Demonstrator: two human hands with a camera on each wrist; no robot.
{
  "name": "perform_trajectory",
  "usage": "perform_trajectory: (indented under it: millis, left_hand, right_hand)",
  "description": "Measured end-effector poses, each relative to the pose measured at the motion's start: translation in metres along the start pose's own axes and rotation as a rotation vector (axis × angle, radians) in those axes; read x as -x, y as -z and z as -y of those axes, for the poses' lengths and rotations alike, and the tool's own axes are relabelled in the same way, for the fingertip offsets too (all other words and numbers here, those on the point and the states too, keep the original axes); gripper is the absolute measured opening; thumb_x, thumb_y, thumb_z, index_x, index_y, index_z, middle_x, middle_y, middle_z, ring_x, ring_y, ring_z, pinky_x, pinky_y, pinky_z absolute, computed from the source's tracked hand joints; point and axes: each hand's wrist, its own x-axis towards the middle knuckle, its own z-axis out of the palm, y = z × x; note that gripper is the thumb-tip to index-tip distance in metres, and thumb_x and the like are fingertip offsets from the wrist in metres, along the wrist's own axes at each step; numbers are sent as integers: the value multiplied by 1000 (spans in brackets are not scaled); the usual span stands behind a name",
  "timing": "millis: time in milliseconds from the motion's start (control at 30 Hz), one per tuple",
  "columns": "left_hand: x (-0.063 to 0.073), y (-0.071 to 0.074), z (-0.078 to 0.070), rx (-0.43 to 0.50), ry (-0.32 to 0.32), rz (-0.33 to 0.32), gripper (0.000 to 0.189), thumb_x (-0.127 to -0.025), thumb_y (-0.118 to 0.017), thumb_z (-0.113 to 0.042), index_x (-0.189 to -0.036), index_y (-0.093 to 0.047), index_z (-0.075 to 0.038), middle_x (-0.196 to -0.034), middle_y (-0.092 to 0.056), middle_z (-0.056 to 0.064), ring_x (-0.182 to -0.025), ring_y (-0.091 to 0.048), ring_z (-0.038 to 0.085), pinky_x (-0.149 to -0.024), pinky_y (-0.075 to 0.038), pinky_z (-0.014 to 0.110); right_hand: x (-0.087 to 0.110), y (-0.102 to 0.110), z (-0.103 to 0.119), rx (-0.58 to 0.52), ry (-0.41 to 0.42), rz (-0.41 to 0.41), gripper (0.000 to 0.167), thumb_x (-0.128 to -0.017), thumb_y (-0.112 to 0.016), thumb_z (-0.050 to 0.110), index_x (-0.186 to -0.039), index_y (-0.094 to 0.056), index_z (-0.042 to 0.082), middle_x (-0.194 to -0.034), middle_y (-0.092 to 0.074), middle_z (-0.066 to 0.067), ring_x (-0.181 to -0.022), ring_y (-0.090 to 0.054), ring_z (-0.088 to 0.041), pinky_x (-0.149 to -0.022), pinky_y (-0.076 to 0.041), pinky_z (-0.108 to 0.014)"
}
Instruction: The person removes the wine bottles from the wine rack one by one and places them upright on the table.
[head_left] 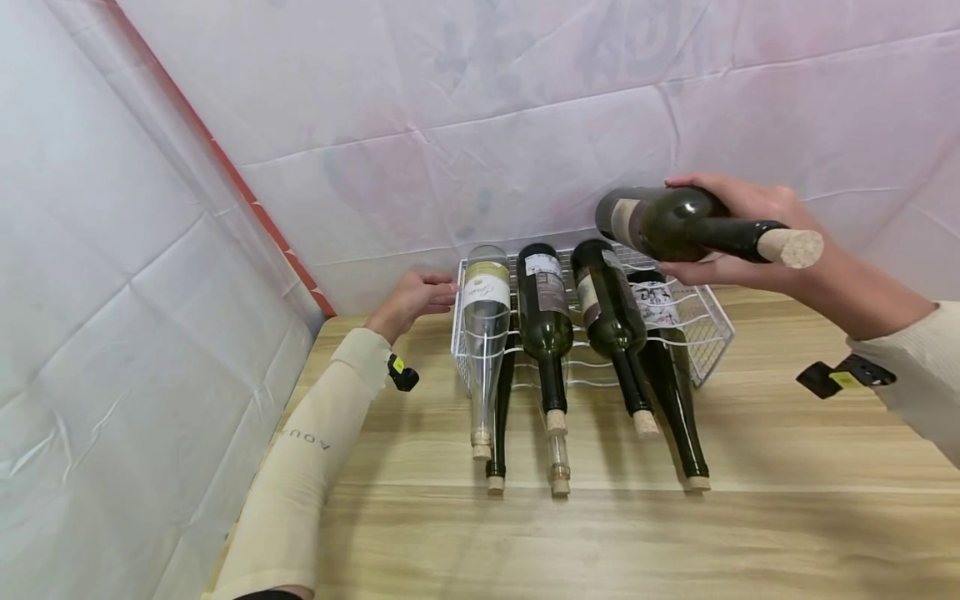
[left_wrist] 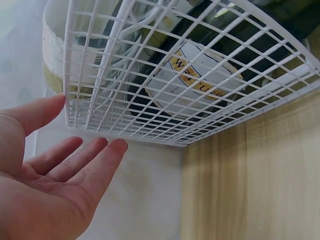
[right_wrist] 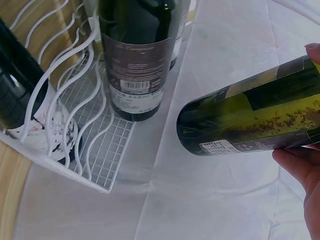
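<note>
1. Right hand [head_left: 772, 208]: thumb and fingers clasped around a dark green bottle [head_left: 671, 223], its body lying across the grip.
2. That bottle is in the air above the back right corner of the white wire rack [head_left: 716, 346] – tilted, base toward the rack, cork [head_left: 798, 248] out past the rack's right edge. The right wrist view shows the base clear of the wires.
3. Left hand [head_left: 415, 302]: fingers extended and thumb apart, palm empty, just beside the rack's left edge near its back corner. Cannot tell whether the fingertips touch the mesh.
4. Rack stands along the back edge of the wooden table [head_left: 600, 542].
5. Upper tier, from the rack's left edge: clear bottle [head_left: 486, 325] with a white label, then two dark bottles [head_left: 546, 317] side by side.
6. Lower tier: dark bottle [head_left: 500, 425] near the left edge, clear bottle [head_left: 558, 454] mid-rack, dark bottle [head_left: 678, 400] near the right edge. Corked necks jut past the front edge – all six.
7. Pale sheeting [head_left: 337, 192] rises behind the table.
</note>
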Motion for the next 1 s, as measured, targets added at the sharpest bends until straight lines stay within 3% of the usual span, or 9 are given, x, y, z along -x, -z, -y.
perform_trajectory:
  millis: [167,300,567,767,833,900,1000]
  left_hand:
    - [5,-1,-2,-79,-35,-15,57,-98,-69,-10,-148,-49,9,-147,-56,28,-131,-60,45,-113,-50,56]
    - [10,-1,-3,-127,-57,-25,61,-97,-71,-12,-149,-47,8,-149,-54,27,-134,-58,43,-111,-51,56]
    - [14,-1,-8,-214,-124,-21,68,-93,-76,-15,-150,-47,6,-152,-54,25,-135,-58,39,-107,-55,51]
    - [20,-2,-15,-271,-147,-25,65,-93,-76,-15,-151,-50,1,-148,-58,24,-133,-60,37,-109,-54,50]
    - [23,-2,-18,-307,-163,-33,65,-93,-77,-16,-151,-51,-1,-148,-58,23,-134,-60,36,-111,-53,48]
    - [27,-4,-22,-344,-182,-44,65,-93,-77,-19,-150,-52,-2,-148,-59,22,-134,-59,35,-112,-52,47]
    - [33,-6,-27,-396,-208,-58,66,-92,-78,-22,-151,-53,-5,-149,-59,20,-135,-59,34,-114,-50,47]
  right_hand:
    - [-5,1,2,32,-78,43,87,-58,-91,45,-133,-66,9,-99,-77,-20,-90,-44,23,-76,-39,-4]
    - [-7,1,4,47,-110,58,88,-49,-94,27,-131,-67,10,-96,-77,-17,-86,-40,27,-69,-41,-9]
    - [-8,4,5,42,-147,63,85,-52,-94,24,-131,-67,11,-96,-77,-15,-83,-40,31,-72,-37,-1]
    - [-9,2,1,-53,-95,36,85,-52,-92,17,-132,-66,4,-100,-76,-20,-91,-46,30,-81,-37,5]
    - [-10,1,1,-90,-92,29,86,-50,-93,13,-132,-66,2,-102,-77,-10,-95,-49,29,-84,-38,5]
    - [-11,0,0,-126,-91,30,87,-49,-93,9,-132,-66,1,-107,-75,10,-97,-51,27,-85,-40,4]
    - [-13,0,1,-163,-90,23,88,-48,-93,4,-131,-66,0,-115,-59,35,-99,-55,25,-86,-42,3]
